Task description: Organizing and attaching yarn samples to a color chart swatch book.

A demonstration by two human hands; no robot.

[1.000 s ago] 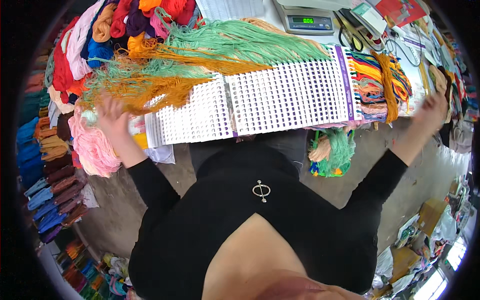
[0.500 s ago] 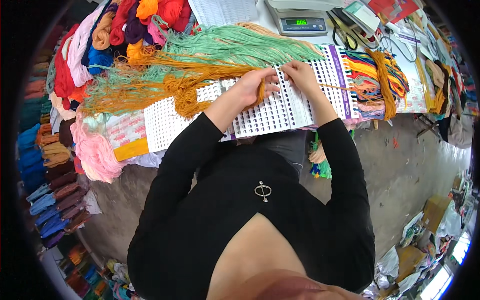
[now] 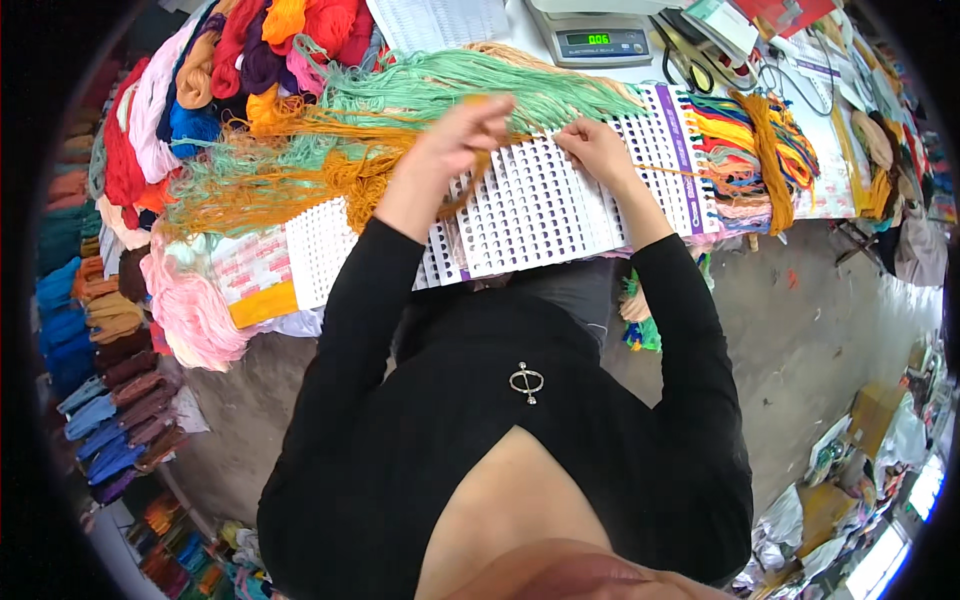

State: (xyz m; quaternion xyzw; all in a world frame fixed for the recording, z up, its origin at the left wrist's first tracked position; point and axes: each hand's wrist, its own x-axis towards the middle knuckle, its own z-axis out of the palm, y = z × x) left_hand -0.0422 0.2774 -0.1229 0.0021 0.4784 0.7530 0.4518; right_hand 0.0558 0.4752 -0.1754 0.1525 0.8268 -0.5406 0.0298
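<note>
A white card (image 3: pixel 535 200) with rows of punched holes lies across the table edge before me. At its upper edge my right hand (image 3: pixel 598 152) is closed in a pinch on golden-brown thread, its fingertips close to the holes. My left hand (image 3: pixel 450 150) is raised over the card's left part, its curled fingers blurred by motion. A loop of golden-brown thread (image 3: pixel 476 186) hangs from this hand. More of that thread lies in a loose tangle (image 3: pixel 360 178) to the left. Pale green threads (image 3: pixel 450 85) spread beyond the card.
Coloured yarn skeins (image 3: pixel 270 50) pile up at the far left, with a pink bundle (image 3: pixel 200 305) at the near left. A digital scale (image 3: pixel 597 42) and scissors (image 3: pixel 700 75) are at the back. Multicoloured threads (image 3: pixel 745 150) fill the card's right end.
My left hand has moved left and away from me, off the right hand, carrying the golden-brown thread with it. My right hand stays nearly in place at the card's upper edge.
</note>
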